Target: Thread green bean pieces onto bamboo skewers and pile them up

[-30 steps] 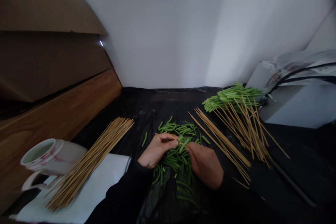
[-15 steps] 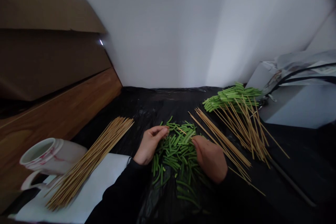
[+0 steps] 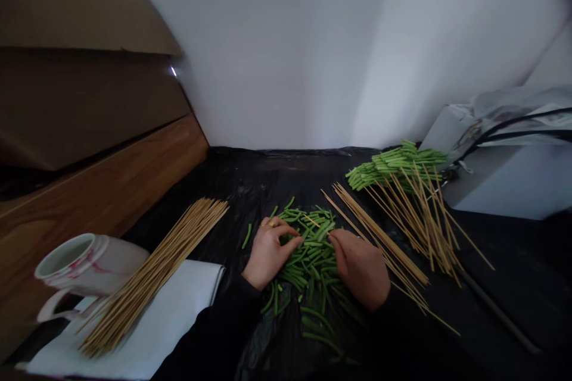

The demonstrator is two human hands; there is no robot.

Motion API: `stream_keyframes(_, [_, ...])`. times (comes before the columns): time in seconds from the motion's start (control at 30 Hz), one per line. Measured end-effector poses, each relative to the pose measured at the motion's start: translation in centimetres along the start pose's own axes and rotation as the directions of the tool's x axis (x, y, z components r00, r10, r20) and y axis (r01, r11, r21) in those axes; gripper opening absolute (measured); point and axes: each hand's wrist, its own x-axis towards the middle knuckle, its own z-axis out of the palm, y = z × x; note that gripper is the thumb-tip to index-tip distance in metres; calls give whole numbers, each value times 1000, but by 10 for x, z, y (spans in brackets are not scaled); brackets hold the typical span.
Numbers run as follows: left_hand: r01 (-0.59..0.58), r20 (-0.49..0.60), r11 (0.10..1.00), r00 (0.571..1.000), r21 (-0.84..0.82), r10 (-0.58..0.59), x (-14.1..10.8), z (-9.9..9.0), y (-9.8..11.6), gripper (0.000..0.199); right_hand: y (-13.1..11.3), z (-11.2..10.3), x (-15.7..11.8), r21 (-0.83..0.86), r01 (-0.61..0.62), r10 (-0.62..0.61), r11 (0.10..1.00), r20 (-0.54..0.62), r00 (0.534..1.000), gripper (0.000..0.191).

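Observation:
My right hand (image 3: 361,266) is closed in a pinch around a thin wooden skewer (image 3: 313,222), whose tip points up and left over the pile. A light green piece (image 3: 325,228) appears to be on the skewer by the fingertips. My left hand (image 3: 272,253) reaches onto the loose pile of cut green bean pieces (image 3: 308,262), thumb and fingers apart, palm down. Whether its fingertips touch a bean is hard to make out. One separate bean piece (image 3: 246,236) lies just left of that hand.
Skewers (image 3: 170,268) lie bundled on white paper (image 3: 196,280) beside a tipped mug (image 3: 84,262). More skewers (image 3: 379,232) lie right of the pile. Skewered green beans (image 3: 397,165) are stacked behind, near a pale box (image 3: 500,181). Black plastic sheet (image 3: 277,175) covers the surface.
My left hand has opened from a pinch and moved down and right onto the pile. A single bean piece now shows to its left. The right hand has barely moved.

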Motion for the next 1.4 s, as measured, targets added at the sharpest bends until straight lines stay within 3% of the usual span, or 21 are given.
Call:
stream_keyframes(0.1, [-37, 59, 991, 998, 128, 29, -4, 5, 5, 16, -1, -1, 0, -11, 8, -9, 1000, -8, 1000, 24])
stream_keyframes(0.27, [-8, 144, 993, 990, 120, -10, -5, 8, 3, 4, -2, -1, 0, -7, 11, -11, 1000, -27, 1000, 26])
stream_keyframes(0.4, [24, 82, 1000, 996, -5, -23, -4, 5, 2, 3, -2, -1, 0, 22, 16, -15, 1000, -51, 999, 26])
stream_keyframes(0.5, [138, 3, 963, 990, -231, -141, -1, 2, 0, 13, -3, -2, 0, 50, 38, -34, 998, -77, 996, 24])
stream_keyframes(0.6, [278, 37, 806, 952, -523, -304, 2, 1, -2, 26, -3, -2, -1, 64, 60, -55, 996, -75, 996, 23])
stream_keyframes(0.7, [385, 169, 584, 905, -714, -390, 3, 1, -2, 28, -4, 0, -2, 71, 80, -76, 994, -66, 995, 23])
stream_keyframes(0.83, [476, 326, 337, 850, -812, -414, 2, 0, 4, 31, -4, 1, -3, 52, 80, -79, 995, -28, 996, 23])
stream_keyframes(0.93, [493, 374, 234, 831, -838, -412, 3, -3, 8, 31, -4, 1, -4, 16, 78, -78, 997, 8, 997, 23])
stream_keyframes(1.07, [496, 391, 212, 832, -842, -393, 3, -3, 8, 33, -4, 1, -5, 16, 73, -74, 997, 32, 997, 23])
stream_keyframes(1.4, [484, 363, 294, 850, -824, -381, 2, -2, 8, 32, -4, 1, -5, 2, 71, -71, 997, 67, 995, 22])
